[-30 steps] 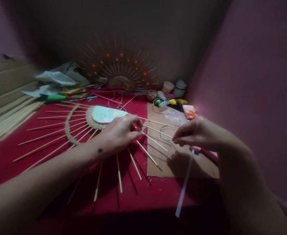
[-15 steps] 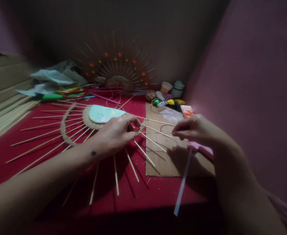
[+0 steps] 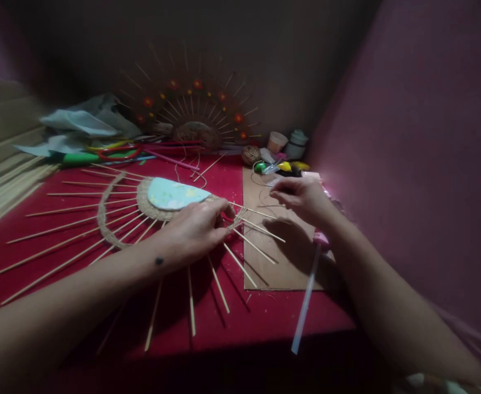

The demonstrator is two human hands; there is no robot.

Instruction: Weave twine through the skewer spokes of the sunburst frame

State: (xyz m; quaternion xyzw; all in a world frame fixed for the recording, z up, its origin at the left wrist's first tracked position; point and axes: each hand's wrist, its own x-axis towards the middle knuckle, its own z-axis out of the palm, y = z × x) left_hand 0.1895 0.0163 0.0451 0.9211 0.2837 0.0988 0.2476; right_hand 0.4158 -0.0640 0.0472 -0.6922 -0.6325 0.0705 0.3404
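Left hand [image 3: 195, 230] pinches the woven sunburst [image 3: 142, 210]; right hand [image 3: 301, 197] pinches barely visible twine.

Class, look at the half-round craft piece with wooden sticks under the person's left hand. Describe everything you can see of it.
The half-round sunburst of thin wooden sticks lies flat on the red cloth. Its pale blue patterned centre is ringed by woven tan cord, with a second cord arc farther out. The sticks fan outward; some reach onto the brown cardboard sheet. The left hand presses on its right edge.
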